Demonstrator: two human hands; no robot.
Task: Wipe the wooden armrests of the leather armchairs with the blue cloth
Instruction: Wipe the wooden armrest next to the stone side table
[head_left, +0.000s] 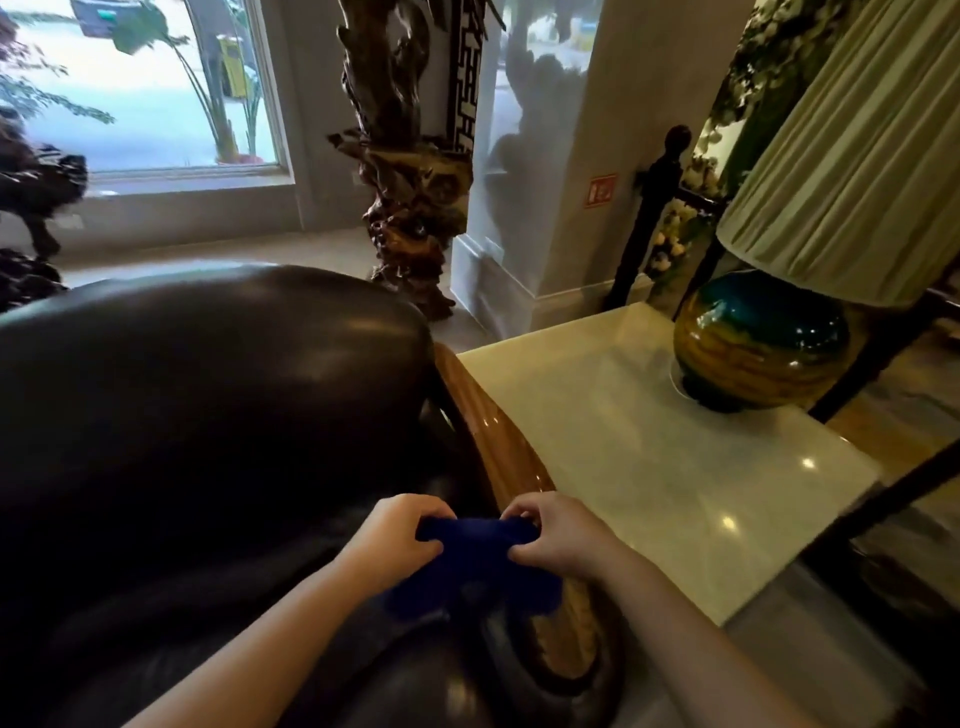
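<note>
A dark blue cloth (475, 566) hangs bunched between my two hands, low in the middle of the view. My left hand (397, 535) pinches its left edge and my right hand (553, 535) pinches its right edge. The cloth sits just above the glossy wooden armrest (491, 426), which curves from the chair's back down toward me and ends in a scroll under the cloth. The dark brown leather armchair (208, 415) fills the left half of the view.
A pale marble side table (649, 467) stands right beside the armrest, bearing a lamp with a blue-amber glass base (758, 343) and pleated shade (857, 156). A carved wooden root sculpture (410, 182) and a white pillar (561, 182) stand behind the chair. A window is at back left.
</note>
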